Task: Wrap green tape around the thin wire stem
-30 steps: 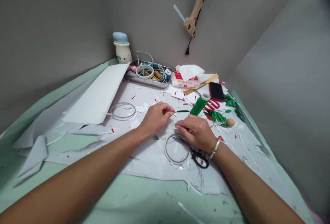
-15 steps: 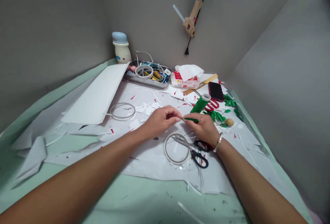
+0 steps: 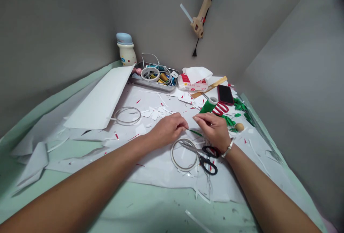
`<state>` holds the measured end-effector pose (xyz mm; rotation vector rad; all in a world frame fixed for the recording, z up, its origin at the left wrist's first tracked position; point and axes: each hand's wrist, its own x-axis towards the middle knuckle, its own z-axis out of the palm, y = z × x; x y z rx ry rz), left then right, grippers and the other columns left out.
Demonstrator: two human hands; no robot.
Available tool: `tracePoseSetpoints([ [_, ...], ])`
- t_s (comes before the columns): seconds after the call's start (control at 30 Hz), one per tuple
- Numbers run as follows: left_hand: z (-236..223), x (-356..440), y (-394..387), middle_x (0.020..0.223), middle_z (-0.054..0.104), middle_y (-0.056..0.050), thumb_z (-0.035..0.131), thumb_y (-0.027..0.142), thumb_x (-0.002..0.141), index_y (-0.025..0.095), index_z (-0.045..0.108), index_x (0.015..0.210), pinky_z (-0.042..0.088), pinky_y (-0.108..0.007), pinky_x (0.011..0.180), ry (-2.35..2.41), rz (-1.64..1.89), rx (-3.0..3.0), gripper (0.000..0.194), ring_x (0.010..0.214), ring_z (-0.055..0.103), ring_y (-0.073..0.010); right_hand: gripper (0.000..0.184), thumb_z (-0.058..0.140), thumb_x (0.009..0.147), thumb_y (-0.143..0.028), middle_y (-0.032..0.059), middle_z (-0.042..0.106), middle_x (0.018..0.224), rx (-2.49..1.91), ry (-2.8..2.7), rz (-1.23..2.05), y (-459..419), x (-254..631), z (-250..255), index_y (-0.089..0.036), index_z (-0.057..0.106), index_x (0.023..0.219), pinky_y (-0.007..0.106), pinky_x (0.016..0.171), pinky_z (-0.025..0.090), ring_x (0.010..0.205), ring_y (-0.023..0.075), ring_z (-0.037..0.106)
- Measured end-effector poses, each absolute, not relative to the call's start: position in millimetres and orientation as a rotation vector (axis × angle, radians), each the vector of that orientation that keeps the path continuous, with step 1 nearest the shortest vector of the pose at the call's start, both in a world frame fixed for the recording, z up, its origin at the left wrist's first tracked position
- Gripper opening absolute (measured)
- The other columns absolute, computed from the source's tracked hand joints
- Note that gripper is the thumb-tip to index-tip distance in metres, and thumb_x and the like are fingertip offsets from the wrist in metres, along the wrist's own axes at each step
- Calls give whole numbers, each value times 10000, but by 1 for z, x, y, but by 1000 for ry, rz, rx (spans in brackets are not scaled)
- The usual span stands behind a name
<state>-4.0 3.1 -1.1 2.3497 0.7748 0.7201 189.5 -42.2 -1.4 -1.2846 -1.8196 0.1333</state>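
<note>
My left hand (image 3: 170, 127) is closed, thumb and forefinger pinching one end of a slim green leaf-like piece (image 3: 195, 132). The piece points right, its far end passing under my right hand (image 3: 213, 129). That hand hovers just above it with thumb and fingers pressed together; whatever they pinch is too small to make out. Right behind my right hand stands a spool of green thread (image 3: 208, 106). Below the hands, black-handled scissors (image 3: 205, 158) lie partly across a roll of white tape (image 3: 173, 158).
Green leaves (image 3: 228, 120), a wooden ball (image 3: 239, 127), red-handled scissors (image 3: 221, 109) and a phone (image 3: 225, 94) lie at right. Farther back are a tissue pack (image 3: 192, 83) and a metal tray (image 3: 154, 84) of supplies. Folded white paper (image 3: 94, 100) and a wire coil (image 3: 127, 123) are left.
My right hand's fingertips have come away from the green piece and lifted slightly. The piece now tilts down to the right, held by my left hand, which has shifted little.
</note>
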Motion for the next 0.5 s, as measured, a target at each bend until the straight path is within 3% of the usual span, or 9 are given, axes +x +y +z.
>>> tracePoseSetpoints([
  [0.13, 5, -3, 3, 787, 606, -8, 534, 202, 790, 167, 658, 833, 420, -244, 663, 800, 738, 2077, 136, 700, 539, -118, 161, 573, 849, -267, 19, 709, 778, -1421, -1801, 285, -38, 197, -9, -188, 711, 830, 240, 599, 442, 645, 137, 603],
  [0.27, 4, -4, 9, 761, 627, -11, 535, 251, 795, 157, 649, 868, 425, -250, 630, 954, 814, 1919, 164, 658, 532, -120, 169, 552, 855, -236, 22, 715, 792, -1386, -2054, 262, -43, 188, -11, -205, 718, 846, 251, 651, 450, 700, 147, 610],
  [0.5, -7, -6, 10, 859, 602, -40, 473, 154, 800, 168, 641, 826, 432, -291, 734, 1031, 828, 2322, 170, 798, 562, -162, 171, 540, 863, -218, 22, 670, 679, -1181, -2223, -43, -52, 173, -1, -194, 708, 867, 272, 632, 409, 629, 144, 520],
])
